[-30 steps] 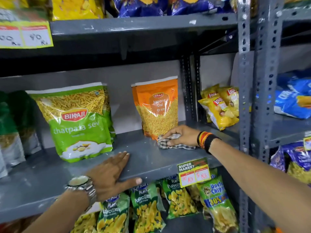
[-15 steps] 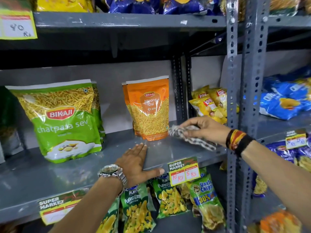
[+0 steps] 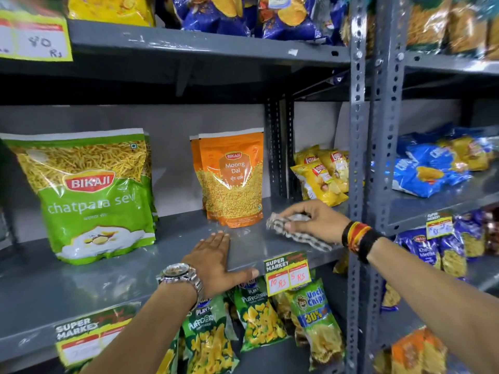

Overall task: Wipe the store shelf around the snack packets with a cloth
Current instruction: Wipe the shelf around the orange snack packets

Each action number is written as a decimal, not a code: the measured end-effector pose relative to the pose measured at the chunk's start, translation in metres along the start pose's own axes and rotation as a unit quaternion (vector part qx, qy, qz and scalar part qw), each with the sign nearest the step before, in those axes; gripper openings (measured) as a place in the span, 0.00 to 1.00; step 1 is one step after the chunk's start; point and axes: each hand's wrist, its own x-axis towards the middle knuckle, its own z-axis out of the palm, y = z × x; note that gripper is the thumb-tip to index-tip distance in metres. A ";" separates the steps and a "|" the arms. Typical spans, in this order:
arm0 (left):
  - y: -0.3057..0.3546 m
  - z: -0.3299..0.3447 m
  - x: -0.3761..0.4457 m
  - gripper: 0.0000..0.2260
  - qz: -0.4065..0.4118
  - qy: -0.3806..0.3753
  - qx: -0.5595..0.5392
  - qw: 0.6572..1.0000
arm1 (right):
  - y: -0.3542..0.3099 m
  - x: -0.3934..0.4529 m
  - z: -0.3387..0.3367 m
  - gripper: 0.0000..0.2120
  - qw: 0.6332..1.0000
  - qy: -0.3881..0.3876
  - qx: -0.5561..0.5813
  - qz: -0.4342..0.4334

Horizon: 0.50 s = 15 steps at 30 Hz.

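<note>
On the grey middle shelf (image 3: 113, 276) stand a big green sev packet (image 3: 89, 195) at the left and an orange Moong Dal packet (image 3: 233, 179) in the middle. My right hand (image 3: 314, 220) grips a checked cloth (image 3: 302, 234) just right of the orange packet, with the cloth trailing over the shelf surface toward the front edge. My left hand (image 3: 217, 261) lies flat, fingers spread, on the shelf front in front of the orange packet. Yellow chip packets (image 3: 321, 176) sit at the shelf's back right.
Grey perforated uprights (image 3: 357, 157) rise just right of my right hand. Price tags (image 3: 287, 272) hang from the shelf's front lip. Snack packets (image 3: 259, 317) fill the shelf below, blue packets (image 3: 429, 168) the neighbouring rack, and more bags the shelf above (image 3: 205, 44).
My right hand has carried the cloth from in front of the orange packet to its right side, lifting it partly. My left hand slid rightward along the shelf front.
</note>
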 end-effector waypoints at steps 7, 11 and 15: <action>0.001 0.000 -0.002 0.64 0.004 0.003 -0.003 1.000 | 0.029 0.036 -0.013 0.09 0.971 0.188 -0.104 0.102; 0.000 -0.002 -0.004 0.65 0.002 0.001 -0.003 1.000 | 0.048 0.034 0.004 0.11 0.945 0.162 -0.219 0.182; 0.000 -0.003 -0.004 0.66 -0.002 -0.002 -0.003 1.000 | 0.034 0.011 0.021 0.14 0.948 0.120 -0.279 0.091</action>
